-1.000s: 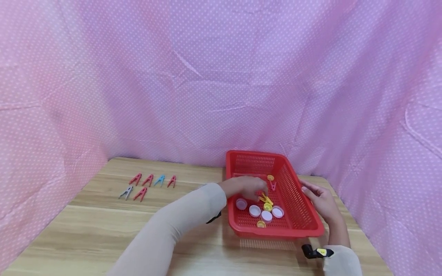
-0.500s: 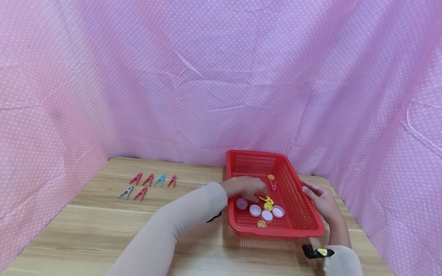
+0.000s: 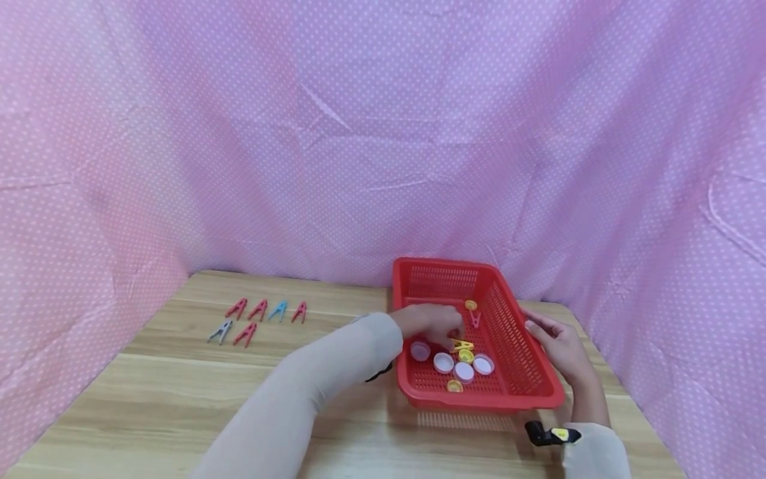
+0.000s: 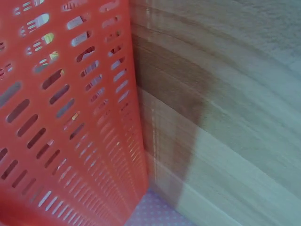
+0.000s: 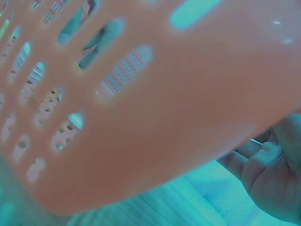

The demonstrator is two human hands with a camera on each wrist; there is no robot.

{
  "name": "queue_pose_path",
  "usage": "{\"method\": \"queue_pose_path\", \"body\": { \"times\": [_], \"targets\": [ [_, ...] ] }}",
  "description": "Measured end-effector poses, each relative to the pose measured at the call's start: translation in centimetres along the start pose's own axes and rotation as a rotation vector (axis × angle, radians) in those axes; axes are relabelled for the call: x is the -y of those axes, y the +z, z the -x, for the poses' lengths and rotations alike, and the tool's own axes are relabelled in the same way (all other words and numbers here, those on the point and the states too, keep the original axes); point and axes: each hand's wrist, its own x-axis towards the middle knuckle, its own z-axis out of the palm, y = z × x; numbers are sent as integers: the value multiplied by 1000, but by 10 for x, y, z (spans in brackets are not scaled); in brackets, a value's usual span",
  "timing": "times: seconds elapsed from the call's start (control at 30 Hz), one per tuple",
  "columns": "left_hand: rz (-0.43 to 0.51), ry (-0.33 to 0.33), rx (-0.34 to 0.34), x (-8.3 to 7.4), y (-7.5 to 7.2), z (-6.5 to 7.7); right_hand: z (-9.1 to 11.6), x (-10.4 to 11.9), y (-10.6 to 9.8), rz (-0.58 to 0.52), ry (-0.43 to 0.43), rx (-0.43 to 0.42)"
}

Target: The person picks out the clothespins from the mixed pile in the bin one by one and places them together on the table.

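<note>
A red plastic basket (image 3: 479,401) with slotted walls stands on the right of the table in the head view. My left hand (image 3: 439,322) reaches over its left wall, fingers bent down at a yellow clothespin (image 3: 463,345). Its fingertips are hidden, so whether they pinch the clip I cannot tell. With the thumb on the rim, my right hand (image 3: 561,349) holds the basket's right side; part of that hand (image 5: 273,169) shows below the wall in the right wrist view. Inside lie a pink clothespin (image 3: 475,320), several white caps (image 3: 463,372) and several yellow caps (image 3: 455,386).
On the left of the wooden table (image 3: 197,392) several clothespins lie in two rows: red ones (image 3: 258,310), a blue one (image 3: 278,311) and a grey one (image 3: 219,331). Pink dotted cloth (image 3: 359,166) hangs behind and at both sides.
The yellow clothespin under my left fingers has turned from slanted to nearly level. My left hand has barely shifted, and the right hand keeps its hold on the basket.
</note>
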Motion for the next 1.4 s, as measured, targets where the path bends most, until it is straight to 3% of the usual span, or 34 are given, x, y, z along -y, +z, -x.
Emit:
{"method": "queue_pose_path", "body": {
  "times": [0.27,0.57,0.7,1.07,1.4],
  "targets": [
    [113,-30,29,-1,5,-5,0,-1,0,2,-2,-2],
    [110,-72,-11,-5,3,-4,-1,-3,-2,9,-15,-4],
    [112,-58,-39,-4,0,-4,-1,-3,-2,2,-13,0],
    [99,-25,-194,0,-9,5,-2,-3,-1,6,-15,-1],
    [108,-99,-339,2,-23,20,-1,1,-2,-13,-8,4]
  ]
}}
